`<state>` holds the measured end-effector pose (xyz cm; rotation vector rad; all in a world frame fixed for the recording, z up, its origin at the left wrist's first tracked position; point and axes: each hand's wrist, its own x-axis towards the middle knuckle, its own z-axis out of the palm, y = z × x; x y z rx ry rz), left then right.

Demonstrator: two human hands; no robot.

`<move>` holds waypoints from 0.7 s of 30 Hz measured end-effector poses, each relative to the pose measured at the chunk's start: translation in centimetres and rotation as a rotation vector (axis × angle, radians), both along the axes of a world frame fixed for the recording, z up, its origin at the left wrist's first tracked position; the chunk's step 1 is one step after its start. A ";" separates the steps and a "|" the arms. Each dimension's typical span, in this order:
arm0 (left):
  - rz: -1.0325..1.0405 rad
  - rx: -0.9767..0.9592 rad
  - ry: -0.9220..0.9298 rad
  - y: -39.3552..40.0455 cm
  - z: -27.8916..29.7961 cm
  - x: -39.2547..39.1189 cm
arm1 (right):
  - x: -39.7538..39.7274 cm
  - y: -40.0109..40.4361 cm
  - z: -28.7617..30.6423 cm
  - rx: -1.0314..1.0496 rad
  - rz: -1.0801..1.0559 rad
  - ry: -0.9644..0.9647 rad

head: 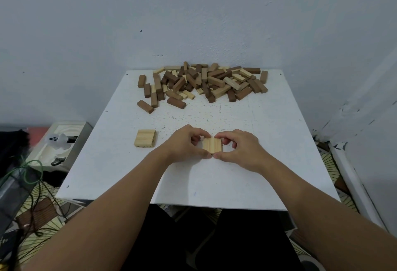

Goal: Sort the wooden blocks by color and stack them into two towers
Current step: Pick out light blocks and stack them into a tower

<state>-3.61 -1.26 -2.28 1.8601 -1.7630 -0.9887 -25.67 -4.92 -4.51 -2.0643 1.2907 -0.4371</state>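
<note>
**Kid:** Both hands are at work in the middle of the frame. See the left hand (pixel 189 142)? Its thumb and fingers curl round a small row of pale wooden blocks (pixel 212 145) lying flat side by side.

**Friend:** And the right hand (pixel 238 148)?

**Kid:** It does the same from the other side. Its thumb and fingers pinch the same row. The thumb tips almost meet at the near edge of the row, and the fingertips almost meet at the far edge.

**Friend:** What do the blocks sit on?

**Kid:** On a white square table top (pixel 129 169). Just left of the hands, apart from them, is a flat square layer of pale wooden blocks (pixel 145 141).

**Friend:** What is farther back?

**Kid:** At the far edge of the table, near the top middle of the frame, lies a big loose heap of dark brown and pale wooden blocks (pixel 204 82), all mixed up.

**Friend:** And behind that?

**Kid:** A plain pale grey wall (pixel 193 12).
</note>
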 end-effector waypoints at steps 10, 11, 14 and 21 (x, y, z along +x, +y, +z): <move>-0.085 -0.119 -0.125 0.2 2.1 1.4 | 1.5 0.6 1.4 -0.026 -0.004 -0.072; -0.089 -0.130 -0.150 0.3 2.7 2.0 | 2.2 0.6 1.8 -0.031 0.000 -0.090; -0.069 -0.136 -0.181 0.9 4.7 4.3 | 4.8 0.6 2.7 -0.061 0.026 -0.142; 0.040 -0.124 -0.221 3.4 6.9 11.8 | 13.3 0.7 3.7 -0.065 0.121 -0.174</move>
